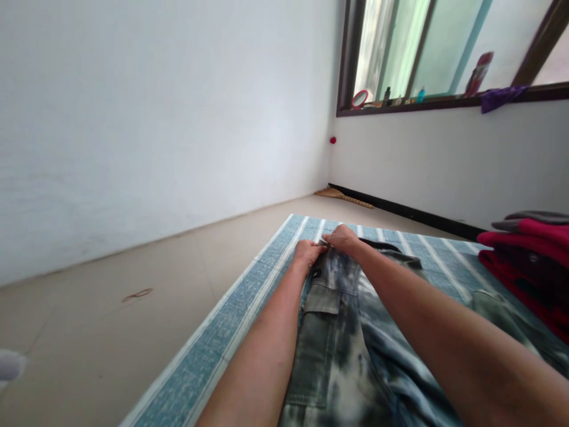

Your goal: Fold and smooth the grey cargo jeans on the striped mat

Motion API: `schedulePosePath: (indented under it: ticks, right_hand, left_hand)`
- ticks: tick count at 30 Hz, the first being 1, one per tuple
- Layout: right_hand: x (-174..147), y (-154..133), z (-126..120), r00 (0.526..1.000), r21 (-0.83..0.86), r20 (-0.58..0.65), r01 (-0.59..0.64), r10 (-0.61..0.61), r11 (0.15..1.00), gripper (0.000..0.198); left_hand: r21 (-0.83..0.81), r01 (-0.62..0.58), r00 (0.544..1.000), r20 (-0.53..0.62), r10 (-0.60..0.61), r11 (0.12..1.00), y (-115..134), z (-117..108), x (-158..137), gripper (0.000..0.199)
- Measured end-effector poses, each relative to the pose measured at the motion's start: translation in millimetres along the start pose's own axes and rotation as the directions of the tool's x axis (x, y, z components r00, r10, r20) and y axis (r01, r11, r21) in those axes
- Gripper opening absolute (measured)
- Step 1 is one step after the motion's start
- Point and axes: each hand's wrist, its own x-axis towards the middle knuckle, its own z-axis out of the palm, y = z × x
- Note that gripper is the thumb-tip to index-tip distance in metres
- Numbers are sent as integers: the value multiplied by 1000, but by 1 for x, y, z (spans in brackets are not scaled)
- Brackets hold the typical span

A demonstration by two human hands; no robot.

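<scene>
A pair of camouflage-patterned cargo pants [342, 332] lies on a blue striped sheet [208, 350], its flapped side pocket facing up. At the far end of the pants, my left hand [307, 254] is closed on the fabric edge. Close beside it, my right hand [343, 238] pinches the same edge, the two hands nearly touching. The fingertips are partly hidden by the hands and cloth. To the right of my right hand, the dark edge of the pants spreads out loosely on the sheet.
Folded red and dark clothes [528, 255] are stacked at the right. A hand broom [347, 197] lies on the floor by the far corner. A thin brown loop [137, 295] is on the floor at left. Bottles, a round mirror [360, 99] and a purple cloth [502, 98] are on the windowsill.
</scene>
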Motion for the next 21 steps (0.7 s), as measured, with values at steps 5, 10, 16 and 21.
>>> schedulePosePath:
  ticks: [5,10,16,21]
  right_hand:
    - [4,0,12,1000,143,3,-27,27,989,25]
    - [3,-5,19,999,311,37,-48,38,949,15]
    - [12,-7,30,994,455,39,-104,97,884,13]
    - [12,-7,28,985,529,48,-167,167,832,20]
  left_hand:
    - [-55,-14,999,-36,12,998,-3,5,2,21]
    - [-81,-29,999,-29,27,996,2,5,-5,19]
    - [-73,-48,999,4,49,996,8,3,-10,23]
    - [-33,-50,999,-3,50,998,7,3,-10,32]
